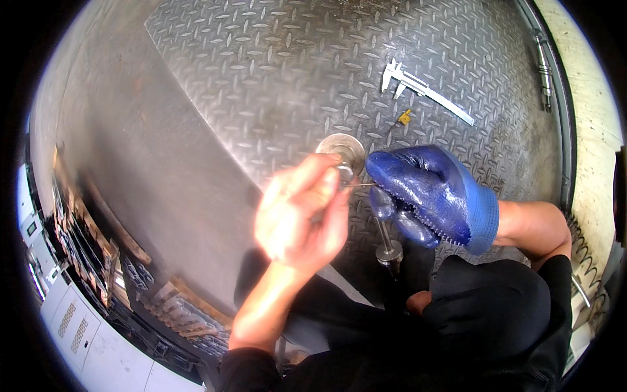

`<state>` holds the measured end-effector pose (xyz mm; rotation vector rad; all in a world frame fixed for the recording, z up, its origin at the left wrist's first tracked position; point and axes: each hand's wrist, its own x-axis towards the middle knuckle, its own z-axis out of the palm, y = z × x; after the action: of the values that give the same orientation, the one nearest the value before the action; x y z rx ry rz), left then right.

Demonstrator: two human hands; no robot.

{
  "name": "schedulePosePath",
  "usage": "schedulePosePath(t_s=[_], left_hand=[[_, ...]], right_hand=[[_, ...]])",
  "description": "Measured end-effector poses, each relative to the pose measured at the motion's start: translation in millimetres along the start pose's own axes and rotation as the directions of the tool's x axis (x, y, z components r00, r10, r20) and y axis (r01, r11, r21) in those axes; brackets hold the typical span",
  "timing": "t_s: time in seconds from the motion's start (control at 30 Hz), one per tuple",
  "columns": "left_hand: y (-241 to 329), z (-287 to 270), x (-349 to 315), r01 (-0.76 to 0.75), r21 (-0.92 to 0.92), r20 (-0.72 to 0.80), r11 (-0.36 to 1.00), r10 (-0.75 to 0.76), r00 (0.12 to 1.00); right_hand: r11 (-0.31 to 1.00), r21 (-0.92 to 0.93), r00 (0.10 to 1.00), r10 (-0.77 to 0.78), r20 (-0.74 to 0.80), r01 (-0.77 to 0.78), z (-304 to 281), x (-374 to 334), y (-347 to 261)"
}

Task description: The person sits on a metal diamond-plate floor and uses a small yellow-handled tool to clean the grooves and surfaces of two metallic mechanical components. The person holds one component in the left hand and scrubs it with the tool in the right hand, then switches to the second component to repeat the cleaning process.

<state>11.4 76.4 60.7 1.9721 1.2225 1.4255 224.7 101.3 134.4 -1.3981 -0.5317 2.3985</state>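
Note:
A round metal part with a wide flange [344, 145] and a shiny narrower neck is pinched between the fingertips of my bare left hand [297, 212]. My right hand [421, 193], in a blue coated glove, is closed on a thin metal rod [359, 185]. The rod's free end reaches the neck of the flanged part; whether it enters a hole is hidden by my left fingers. Below the gloved fingers a metal shaft with a round collar [388, 251] shows; I cannot tell whether it is held or stands there.
On the tread-patterned metal plate [274, 78] lie a caliper [428, 93] and a small yellow-handled key [405, 117]. A slim metal tool [544, 72] sits along the right edge. A coiled black hose [581, 248] hangs at right. Wooden pallets with metal pieces [186, 313] stand lower left.

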Motion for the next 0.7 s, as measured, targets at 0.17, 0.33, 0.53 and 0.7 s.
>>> schedulePosePath(t_s=[0.17,0.33,0.53,0.7], left_hand=[[-1,1,0,-0.001,-0.020,0.007,1.000,0.001,1.000],[-4,2,0,0.024,-0.033,-0.004,0.999,-0.025,1.000],[-11,-9,-7,0.139,-0.128,0.081,0.982,-0.130,0.988],[-12,-11,-10,0.172,-0.150,0.066,0.974,-0.164,0.984]], right_hand=[[0.994,0.068,0.996,0.088,0.029,-0.090,-4,2,-2],[0.719,-0.471,0.855,-0.481,0.192,0.510,-20,12,18],[-0.089,-0.832,0.545,-0.717,0.435,0.548,-23,30,28],[-0.439,-0.808,0.483,-0.649,0.588,0.393,-30,32,22]])
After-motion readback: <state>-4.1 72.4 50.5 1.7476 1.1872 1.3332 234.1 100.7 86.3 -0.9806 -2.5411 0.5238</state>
